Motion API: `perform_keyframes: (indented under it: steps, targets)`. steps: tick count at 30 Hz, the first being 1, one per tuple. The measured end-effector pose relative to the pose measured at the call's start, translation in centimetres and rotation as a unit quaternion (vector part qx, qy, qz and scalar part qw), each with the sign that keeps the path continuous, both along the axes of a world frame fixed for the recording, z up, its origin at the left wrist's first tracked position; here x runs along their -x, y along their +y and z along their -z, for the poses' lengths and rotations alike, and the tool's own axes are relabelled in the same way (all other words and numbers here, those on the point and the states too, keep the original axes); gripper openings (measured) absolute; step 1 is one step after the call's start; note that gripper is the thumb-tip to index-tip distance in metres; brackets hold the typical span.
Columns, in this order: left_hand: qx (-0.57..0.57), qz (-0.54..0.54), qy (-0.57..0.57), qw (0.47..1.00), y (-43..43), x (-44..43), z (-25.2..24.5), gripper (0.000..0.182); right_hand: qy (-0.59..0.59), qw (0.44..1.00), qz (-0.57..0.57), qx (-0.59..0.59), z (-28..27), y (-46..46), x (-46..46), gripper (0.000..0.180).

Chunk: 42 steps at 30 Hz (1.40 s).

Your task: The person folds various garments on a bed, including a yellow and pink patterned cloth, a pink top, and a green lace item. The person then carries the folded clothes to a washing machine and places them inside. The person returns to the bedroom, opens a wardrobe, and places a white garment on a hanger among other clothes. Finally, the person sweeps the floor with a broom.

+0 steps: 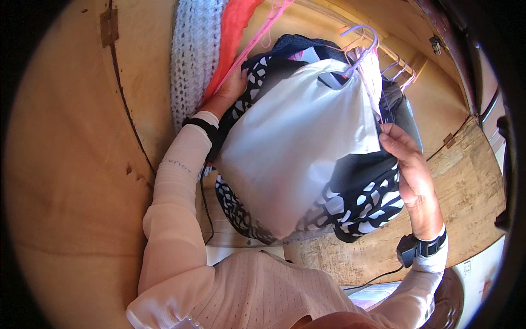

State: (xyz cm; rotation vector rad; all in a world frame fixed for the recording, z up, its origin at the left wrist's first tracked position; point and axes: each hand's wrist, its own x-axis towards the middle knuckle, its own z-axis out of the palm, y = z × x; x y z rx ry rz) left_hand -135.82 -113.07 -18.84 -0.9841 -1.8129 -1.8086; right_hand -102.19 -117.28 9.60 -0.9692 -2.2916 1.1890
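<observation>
In front of me a white plastic bag (283, 135) hangs by its handle opening from a purple hanger (363, 49). Behind the bag bulges a black garment with white patches (365, 201). My left hand (232, 86) grips the garment's upper left edge, its fingertips partly hidden by cloth. Pink strings (250, 47) run down beside that hand. At the bag's right side, my right hand (404, 156) pinches the garment's dark edge between thumb and forefinger. Both wrists carry black straps, and the right one holds a small black device (407, 250).
A wooden rod (394, 57) inside the wooden wardrobe bears several more hangers. A grey knitted piece (193, 61) and red cloth (236, 37) hang at left. Wooden door panels stand at left (74, 164) and lower right (464, 197). Black cables trail from both wrists.
</observation>
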Motion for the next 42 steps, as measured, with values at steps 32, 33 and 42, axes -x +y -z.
perform_keyframes:
  steps: [32,33,42]
  targets:
    - [-0.061,0.171,-0.287,0.941,-0.5,-3.5,-0.5,0.059,0.011,0.994,-0.092,0.058,8.3,5.3,17.5,0.02]
    - [-0.01,0.163,-0.34,0.926,-1.1,-4.2,-1.3,0.071,0.035,0.988,-0.122,0.091,8.7,5.2,16.6,0.02]
    - [-0.353,0.139,-0.046,0.924,-9.7,-15.5,-6.4,0.024,-0.022,0.994,-0.106,-0.01,15.7,8.0,0.4,0.018]
